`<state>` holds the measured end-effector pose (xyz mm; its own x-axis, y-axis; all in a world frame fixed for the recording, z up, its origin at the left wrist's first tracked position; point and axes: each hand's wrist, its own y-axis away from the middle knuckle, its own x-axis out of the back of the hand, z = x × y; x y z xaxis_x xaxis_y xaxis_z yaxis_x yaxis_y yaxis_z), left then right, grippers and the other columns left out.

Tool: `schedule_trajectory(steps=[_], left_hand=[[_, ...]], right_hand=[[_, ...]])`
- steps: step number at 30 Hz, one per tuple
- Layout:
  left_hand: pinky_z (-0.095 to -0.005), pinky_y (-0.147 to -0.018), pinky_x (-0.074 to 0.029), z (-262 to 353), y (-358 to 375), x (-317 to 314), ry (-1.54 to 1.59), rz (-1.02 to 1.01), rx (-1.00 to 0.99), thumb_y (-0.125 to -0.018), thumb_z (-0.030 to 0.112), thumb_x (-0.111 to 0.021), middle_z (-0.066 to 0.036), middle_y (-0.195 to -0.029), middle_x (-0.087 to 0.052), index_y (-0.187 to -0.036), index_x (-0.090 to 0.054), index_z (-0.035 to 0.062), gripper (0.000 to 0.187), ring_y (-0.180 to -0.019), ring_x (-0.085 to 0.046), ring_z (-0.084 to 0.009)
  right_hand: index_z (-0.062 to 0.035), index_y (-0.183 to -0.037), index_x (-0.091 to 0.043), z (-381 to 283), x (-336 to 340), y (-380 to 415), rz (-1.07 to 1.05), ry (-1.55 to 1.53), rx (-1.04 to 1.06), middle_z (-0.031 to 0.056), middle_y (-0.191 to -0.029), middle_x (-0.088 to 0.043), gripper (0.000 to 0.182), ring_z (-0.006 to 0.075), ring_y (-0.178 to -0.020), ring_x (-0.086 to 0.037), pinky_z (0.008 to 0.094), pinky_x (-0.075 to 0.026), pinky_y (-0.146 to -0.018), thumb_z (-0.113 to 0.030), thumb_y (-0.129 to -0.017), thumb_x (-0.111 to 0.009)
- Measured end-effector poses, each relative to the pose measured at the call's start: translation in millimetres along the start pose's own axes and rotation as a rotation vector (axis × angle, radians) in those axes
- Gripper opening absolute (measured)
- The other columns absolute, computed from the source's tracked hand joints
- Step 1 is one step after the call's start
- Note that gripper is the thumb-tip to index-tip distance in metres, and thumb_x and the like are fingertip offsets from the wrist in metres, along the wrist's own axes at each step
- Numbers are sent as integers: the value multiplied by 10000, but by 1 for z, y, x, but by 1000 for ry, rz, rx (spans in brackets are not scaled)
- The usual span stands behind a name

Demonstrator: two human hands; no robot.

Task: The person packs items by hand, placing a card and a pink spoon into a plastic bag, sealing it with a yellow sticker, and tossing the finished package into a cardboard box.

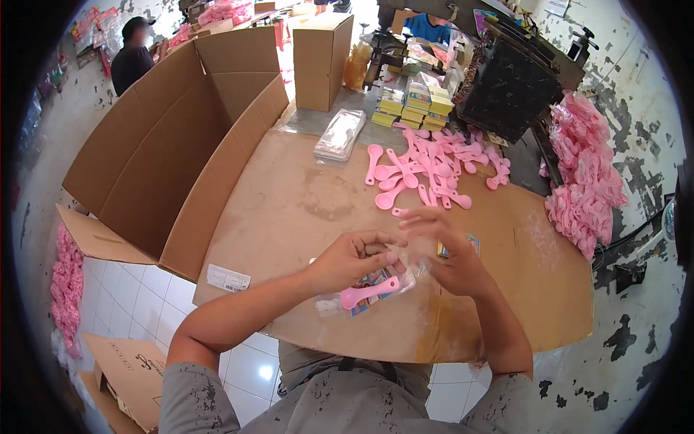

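My left hand (359, 253) is closed, pinching the edge of a clear plastic bag (417, 277) between thumb and fingers. Just below it, a pink spoon (370, 293) lies over a colourful printed card (359, 309) and clear plastic. Facing it from the right is my right hand (455, 257), its fingers stretched, apart and blurred by motion beside the bag. A stack of printed cards (470, 242) shows partly behind that hand. Beyond both hands spreads a loose pile of pink spoons (426, 166).
A big open carton (137, 137) stands at the left. Flat clear bags (340, 135), card stacks (412, 101), an upright box (322, 61) and a black machine (510, 79) are at the back. Pink bagged items (584, 173) hang at the right. A person (132, 58) is far left.
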<state>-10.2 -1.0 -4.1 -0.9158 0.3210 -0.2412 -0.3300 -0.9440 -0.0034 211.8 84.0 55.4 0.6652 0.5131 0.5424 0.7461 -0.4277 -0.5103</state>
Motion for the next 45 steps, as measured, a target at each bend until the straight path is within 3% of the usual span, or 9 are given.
schedule_trajectory(steps=[3,8,18,26,36,39,41,43,45], left_hand=[[-319,-918,-542,-6,0,1,3,-22,-114,-1056,191,-654,-93,-1205,-721,-1412,-564,31,400,-1081,-681,-133],[-358,-1089,-493,2,5,-3,-459,70,-452,-992,146,-721,-91,-1440,-601,-1460,-529,43,517,-1309,-596,-192],[-337,-965,-571,14,12,-22,-479,136,-560,-1016,25,-648,-140,-1192,-748,-1430,-563,-2,422,-1122,-727,-197],[-304,-883,-590,23,21,-23,-444,173,-416,-1012,-2,-636,-112,-1007,-794,-1442,-544,-43,442,-975,-761,-170],[-309,-797,-616,7,19,-23,-717,116,-443,-973,-8,-669,-162,-978,-791,-1469,-524,-38,518,-880,-782,-187],[-299,-815,-609,9,17,-22,-603,105,-374,-997,9,-658,-150,-1009,-793,-1473,-525,-26,495,-907,-763,-155],[-294,-845,-602,14,15,-21,-413,155,-239,-1019,23,-646,-141,-1041,-792,-1487,-511,-17,489,-949,-745,-134],[-294,-883,-588,10,13,-18,-272,166,-226,-1038,41,-630,-140,-1072,-787,-1507,-486,-6,493,-995,-723,-123],[-296,-913,-578,9,11,-16,-207,162,-217,-1052,52,-616,-139,-1089,-783,-1523,-465,0,498,-1027,-710,-119]], right_hand=[[-66,-1029,-749,-12,15,-9,-173,-219,46,102,-1234,-687,135,289,-1223,-628,424,-486,-1030,-37,-898,-761],[-52,-978,-716,-55,29,-24,-56,341,157,81,-1013,-715,138,285,-976,-688,406,-526,-865,-56,-862,-791],[-33,-993,-700,-63,8,-17,107,332,-72,95,-911,-701,91,263,-766,-683,356,-539,-633,-25,-912,-742],[-71,-1028,-707,-49,-9,-17,179,837,289,64,-1111,-681,261,246,-1055,-663,398,-477,-894,-80,-780,-788],[-46,-1019,-648,-34,-11,-16,27,1011,199,84,-1061,-625,254,253,-1052,-625,407,-459,-929,-126,-786,-709],[-52,-975,-588,-27,19,-13,193,846,38,62,-1032,-591,116,220,-980,-606,382,-464,-876,-87,-878,-639],[-62,-937,-551,-19,58,14,144,-34,-349,38,-910,-564,46,164,-817,-592,327,-485,-723,-82,-967,-581],[-67,-956,-556,-25,102,46,104,-340,-527,5,-783,-507,89,109,-665,-540,274,-470,-585,-118,-1028,-563],[-70,-954,-556,12,157,103,222,-651,-309,2,-703,-461,72,104,-558,-484,264,-449,-511,-92,-1016,-586]])
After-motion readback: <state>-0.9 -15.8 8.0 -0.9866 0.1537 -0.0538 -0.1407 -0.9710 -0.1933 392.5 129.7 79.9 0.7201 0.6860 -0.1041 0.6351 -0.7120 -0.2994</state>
